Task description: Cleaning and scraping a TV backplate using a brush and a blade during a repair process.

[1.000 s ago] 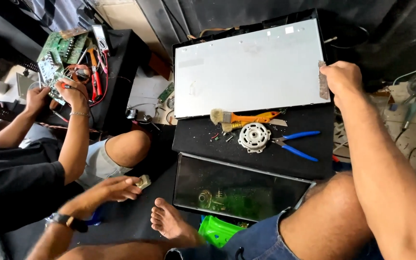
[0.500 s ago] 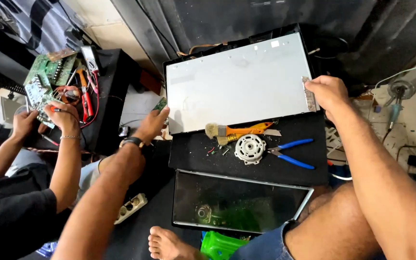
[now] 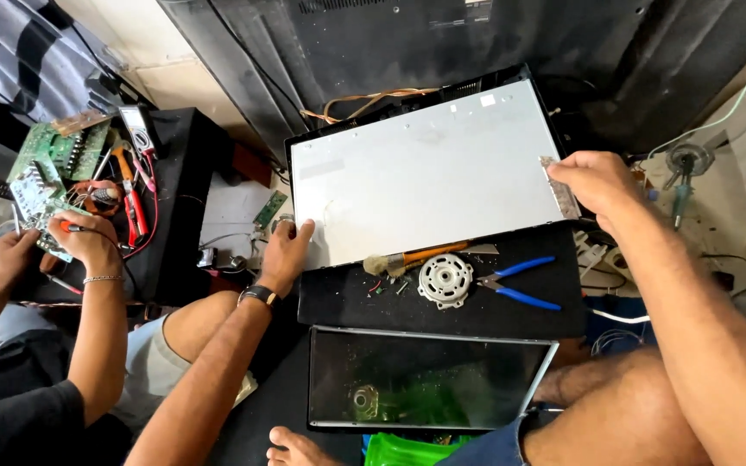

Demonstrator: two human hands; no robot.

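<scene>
1. The white panel (image 3: 429, 177) lies flat in front of us on a dark slab (image 3: 442, 302), its long side running left to right across our view, tilted a little so the right end sits farther away.
2. Our two hands meet it at opposite ends. Neither is clearly nearer; each rests on its own edge, so the panel spans the gap between them.
3. Our left hand (image 3: 287, 250) sits at the near left corner, fingers curled loosely over the edge and touching it. We cannot tell whether it is gripping or only resting.
4. Our right hand (image 3: 597, 181) is at the right short edge, fingers narrowed around a thin grey strip (image 3: 560, 185) that runs along that edge.
5. Just below the panel, on the dark slab, lie a brush with an orange handle (image 3: 416, 257), a round white toothed part (image 3: 445, 280) and blue-handled pliers (image 3: 515, 283), all near each other and just clear of the panel's near edge.
6. Nearer us rests a dark glassy sheet in a frame (image 3: 425, 380), with something green showing below it.
7. To the far left, another person's hands (image 3: 84, 242) work at a green circuit board (image 3: 45, 173), well apart from the panel.
</scene>
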